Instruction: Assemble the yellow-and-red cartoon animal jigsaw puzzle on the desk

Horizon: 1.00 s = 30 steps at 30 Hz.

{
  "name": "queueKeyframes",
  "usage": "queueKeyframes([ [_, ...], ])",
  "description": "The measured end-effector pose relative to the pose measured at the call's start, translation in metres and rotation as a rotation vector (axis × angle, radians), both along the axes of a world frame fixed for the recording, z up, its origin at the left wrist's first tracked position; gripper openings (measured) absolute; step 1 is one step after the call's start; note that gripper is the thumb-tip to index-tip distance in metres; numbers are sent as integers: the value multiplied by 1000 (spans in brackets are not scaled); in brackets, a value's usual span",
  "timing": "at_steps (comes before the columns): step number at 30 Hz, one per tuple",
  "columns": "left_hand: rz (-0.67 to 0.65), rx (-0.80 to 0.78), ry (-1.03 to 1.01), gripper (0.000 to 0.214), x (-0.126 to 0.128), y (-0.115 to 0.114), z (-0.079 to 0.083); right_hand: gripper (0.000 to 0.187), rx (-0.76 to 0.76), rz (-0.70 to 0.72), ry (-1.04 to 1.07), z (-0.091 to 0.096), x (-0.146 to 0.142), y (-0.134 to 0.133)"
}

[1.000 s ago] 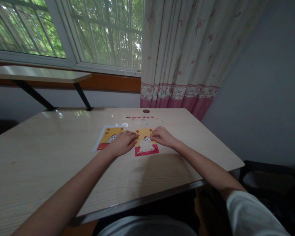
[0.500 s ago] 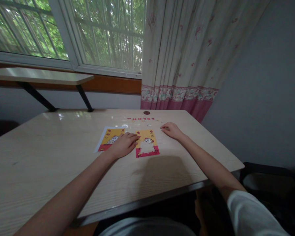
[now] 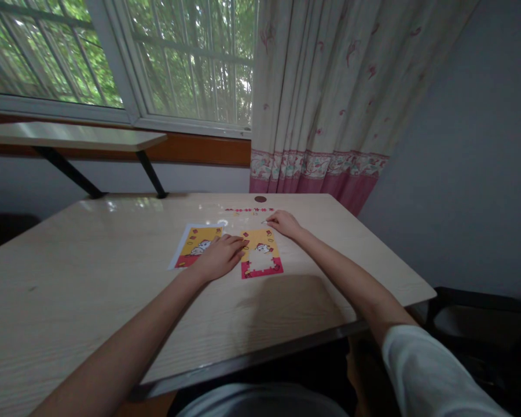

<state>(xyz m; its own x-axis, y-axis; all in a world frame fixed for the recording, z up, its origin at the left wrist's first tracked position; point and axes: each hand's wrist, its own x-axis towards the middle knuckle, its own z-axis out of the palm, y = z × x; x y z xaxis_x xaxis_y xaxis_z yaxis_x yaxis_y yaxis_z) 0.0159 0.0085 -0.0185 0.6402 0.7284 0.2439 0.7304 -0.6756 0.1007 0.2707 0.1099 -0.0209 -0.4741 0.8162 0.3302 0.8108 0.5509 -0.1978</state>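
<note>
A partly assembled jigsaw puzzle, yellow above and pinkish red below, lies on the desk with a gap in its lower middle. My left hand rests flat with fingers stretched, its fingertips on the puzzle's left edge. Under that hand, partly hidden, is a printed picture sheet in the same colours. Beyond the puzzle, my right hand has thumb and fingers pinched at a small whitish puzzle piece. Loose red puzzle pieces form a row farther back, with a few yellowish pieces in front of them.
The wooden desk has a dark round cap near its back edge. A raised shelf on black legs stands at the back left. A curtain hangs behind the desk, and a dark chair is at the right.
My right hand has moved left, from the desk right of the loose pieces to the whitish piece behind the puzzle. My left hand stays on the puzzle's edge.
</note>
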Motion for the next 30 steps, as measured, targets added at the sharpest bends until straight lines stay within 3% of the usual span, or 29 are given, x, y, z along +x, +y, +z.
queueKeyframes([
  [7, -3, -6, 12, 38, 0, 0, -1, 8, -122, 0, 195, 2, 15, -10],
  [11, -18, 7, -30, 34, 1, 2, 0, 9, -161, -20, 466, 0, 26, -34],
  [19, -25, 188, -371, 22, 19, -9, 14, 27, -505, 128, 951, 2, 2, -78],
  [22, -44, 223, -456, 21, 26, -13, 16, 28, -570, 165, 1004, 7, -12, -89],
  [30, -97, 287, -473, 18, 31, -17, 19, 30, -568, 189, 993, 9, -24, -100],
])
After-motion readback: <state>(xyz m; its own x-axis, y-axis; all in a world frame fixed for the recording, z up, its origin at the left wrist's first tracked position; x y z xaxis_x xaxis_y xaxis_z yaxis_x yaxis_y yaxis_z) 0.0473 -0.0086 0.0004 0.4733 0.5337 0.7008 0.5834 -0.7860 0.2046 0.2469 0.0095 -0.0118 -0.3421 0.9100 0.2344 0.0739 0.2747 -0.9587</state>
